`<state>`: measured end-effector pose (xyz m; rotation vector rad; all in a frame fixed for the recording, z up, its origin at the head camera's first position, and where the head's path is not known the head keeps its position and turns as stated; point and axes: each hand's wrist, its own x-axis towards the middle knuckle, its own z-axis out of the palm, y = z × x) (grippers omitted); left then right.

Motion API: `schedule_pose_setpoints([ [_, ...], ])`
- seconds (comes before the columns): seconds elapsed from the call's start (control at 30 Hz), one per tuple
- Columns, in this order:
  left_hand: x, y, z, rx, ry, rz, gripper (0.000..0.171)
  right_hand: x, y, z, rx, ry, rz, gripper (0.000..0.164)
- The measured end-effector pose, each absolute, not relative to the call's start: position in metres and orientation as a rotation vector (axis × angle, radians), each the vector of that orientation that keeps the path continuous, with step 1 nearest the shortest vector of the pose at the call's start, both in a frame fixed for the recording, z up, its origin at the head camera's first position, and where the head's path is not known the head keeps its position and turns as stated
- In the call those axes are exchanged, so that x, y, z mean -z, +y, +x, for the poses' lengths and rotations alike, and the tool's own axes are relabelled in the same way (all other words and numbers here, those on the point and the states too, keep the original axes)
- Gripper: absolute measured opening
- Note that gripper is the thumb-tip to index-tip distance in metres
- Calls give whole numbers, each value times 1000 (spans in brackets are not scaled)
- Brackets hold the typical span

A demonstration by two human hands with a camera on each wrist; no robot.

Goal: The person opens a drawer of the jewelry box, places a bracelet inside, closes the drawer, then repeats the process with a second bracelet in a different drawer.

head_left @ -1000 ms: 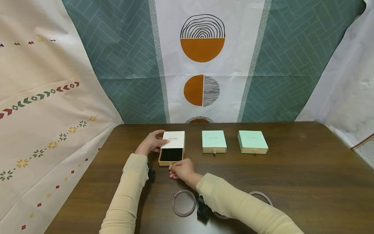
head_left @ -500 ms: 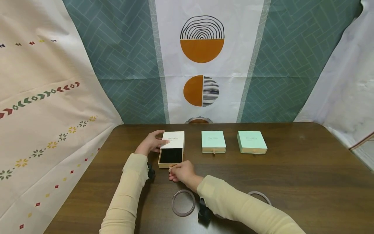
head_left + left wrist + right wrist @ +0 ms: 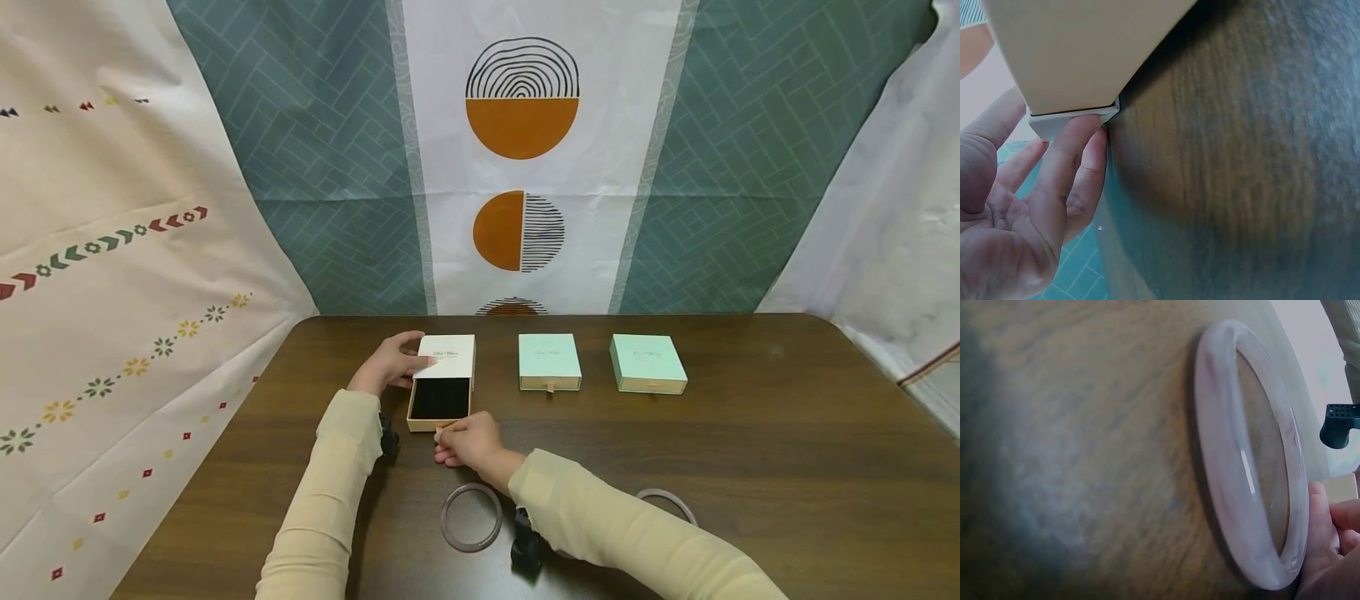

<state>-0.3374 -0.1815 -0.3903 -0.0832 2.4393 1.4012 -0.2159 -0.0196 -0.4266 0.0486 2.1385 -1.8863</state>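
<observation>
A white jewelry box (image 3: 456,356) stands at the back left of the table with its drawer (image 3: 438,425) pulled well out, showing a black lining. My left hand (image 3: 386,364) holds the sleeve from the left, thumb on top. In the left wrist view its fingertips touch the end of the box (image 3: 1079,50). Thumb and fingers of my right hand (image 3: 474,442) pinch the drawer's small pull tab (image 3: 439,431). Close by, below that hand, lies a pinkish bangle (image 3: 444,518); the right wrist view shows the bangle (image 3: 1225,450) large, beside the fingers.
Two mint-green drawer boxes, one in the middle (image 3: 550,358) and one to the right (image 3: 649,362), stand along the back. Another bangle (image 3: 678,501) is partly hidden by my right forearm. Patterned cloth (image 3: 345,167) hangs behind the brown table (image 3: 787,467).
The drawer has slid slightly further out, toward me, with my right hand on its tab. My left hand keeps its place on the sleeve.
</observation>
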Motion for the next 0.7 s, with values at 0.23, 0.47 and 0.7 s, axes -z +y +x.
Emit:
schedule_pose_setpoints([
  [0.23,392,-183,-338,-1414,2426,-82,71,425,-20,-214,1858,2156,39,13],
  [0.47,394,-183,-338,-1424,2424,-82,70,426,-20,-214,1861,2148,24,14],
  [0.7,392,-183,-339,-1416,2422,-77,71,427,-19,-214,1863,2155,27,15],
])
